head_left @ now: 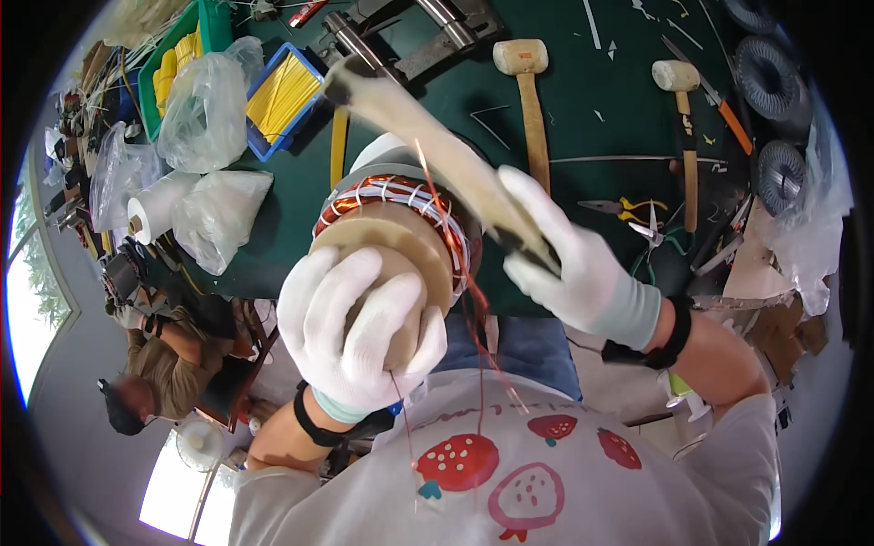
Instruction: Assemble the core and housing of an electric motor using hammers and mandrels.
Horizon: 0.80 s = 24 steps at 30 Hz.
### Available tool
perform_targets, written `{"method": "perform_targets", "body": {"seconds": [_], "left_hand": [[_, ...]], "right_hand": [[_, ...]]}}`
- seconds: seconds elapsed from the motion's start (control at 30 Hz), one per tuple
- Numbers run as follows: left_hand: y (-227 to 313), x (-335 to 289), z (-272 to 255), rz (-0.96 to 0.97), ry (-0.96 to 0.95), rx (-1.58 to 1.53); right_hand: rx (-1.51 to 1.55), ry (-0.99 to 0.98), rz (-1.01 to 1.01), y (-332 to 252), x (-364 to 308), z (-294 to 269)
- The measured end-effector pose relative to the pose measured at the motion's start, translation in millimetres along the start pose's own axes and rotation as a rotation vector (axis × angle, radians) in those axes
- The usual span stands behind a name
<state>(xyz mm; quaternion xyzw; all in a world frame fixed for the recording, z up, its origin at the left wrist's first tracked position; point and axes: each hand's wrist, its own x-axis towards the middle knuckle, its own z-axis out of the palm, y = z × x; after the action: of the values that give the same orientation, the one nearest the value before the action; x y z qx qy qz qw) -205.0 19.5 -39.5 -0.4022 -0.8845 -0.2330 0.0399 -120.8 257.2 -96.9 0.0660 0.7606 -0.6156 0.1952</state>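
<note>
My left hand [360, 332], in a white glove, grips a round tan wooden form [391, 246] pushed into a motor stator. Copper wire coils [382, 196] with white lacing ring the stator's top, and loose copper wire ends [473, 309] hang down toward my shirt. My right hand [569, 255], also in a white glove, holds a long flat pale wooden stick [428, 136] slanted up to the left. The stick's lower part lies against the coil's right side.
A green workbench [583, 82] holds two wooden mallets [528, 91], pliers [628, 211], a blue tray of yellow strips [282, 96], plastic bags [205, 109], a white roll [155, 207] and wound stators [769, 77] at right. Another person [159, 355] sits at lower left.
</note>
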Motion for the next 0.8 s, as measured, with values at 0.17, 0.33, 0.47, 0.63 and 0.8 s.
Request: {"method": "perform_targets", "body": {"seconds": [0.17, 0.33, 0.47, 0.63, 0.8], "left_hand": [[8.6, -6.2, -2.4, -0.070, 0.061, 0.045], [13.8, -10.8, -10.7, -0.123, 0.073, 0.092], [-11.7, 22.9, -39.7, 0.159, -0.373, -0.041], [-34.7, 19.4, -28.4, 0.330, -0.317, -0.194], [-19.6, 20.9, -23.9, 0.286, -0.279, -0.171]], "right_hand": [[0.019, 0.299, -0.063, -3.0, 35.3, -57.0], [-0.163, -0.213, 0.075, -17.8, 21.7, -24.9], [-0.092, 0.035, -0.017, 15.9, 53.3, -92.5], [-0.286, -0.175, -0.217, -8.0, 45.9, -38.7], [-0.101, 0.042, -0.265, 52.2, 69.9, -96.9]]}}
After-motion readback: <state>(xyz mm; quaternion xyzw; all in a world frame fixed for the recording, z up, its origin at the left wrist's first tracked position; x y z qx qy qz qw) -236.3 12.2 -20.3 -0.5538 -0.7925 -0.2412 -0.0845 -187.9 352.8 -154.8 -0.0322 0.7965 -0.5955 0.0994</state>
